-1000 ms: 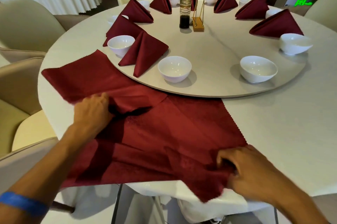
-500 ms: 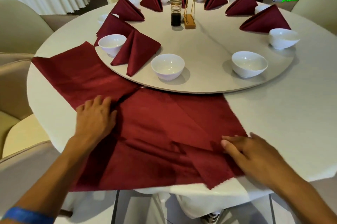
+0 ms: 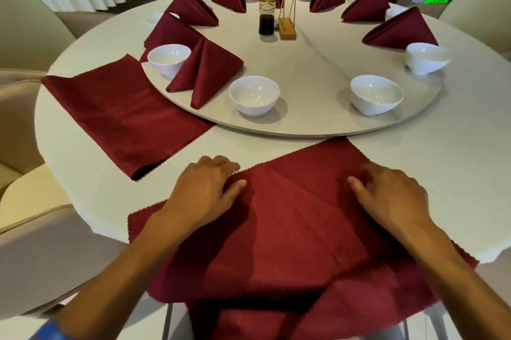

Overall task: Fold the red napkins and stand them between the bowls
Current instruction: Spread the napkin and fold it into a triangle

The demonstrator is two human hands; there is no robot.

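Observation:
A red napkin [image 3: 290,218] lies flat at the table's near edge, and its near part hangs over the edge. My left hand [image 3: 204,190] rests on its upper left edge with bent fingers. My right hand [image 3: 387,193] presses its upper right part in the same way. Another red napkin [image 3: 121,118] lies flat to the left. On the turntable [image 3: 304,129], white bowls [image 3: 254,95] [image 3: 376,93] stand nearest me with bare board between them. A folded napkin [image 3: 204,71] stands between the left near bowl and a further bowl [image 3: 169,57]. Several more folded napkins stand around the far rim.
A dark sauce bottle [image 3: 266,13] and a gold stand [image 3: 287,19] sit at the turntable's centre. Cream chairs [image 3: 27,21] ring the round table [image 3: 456,173]. Another chair seat [image 3: 30,201] is close at my left.
The napkin under my hands has slid toward me, away from the flat napkin at left, and now hangs over the table edge. Both hands moved inward on it.

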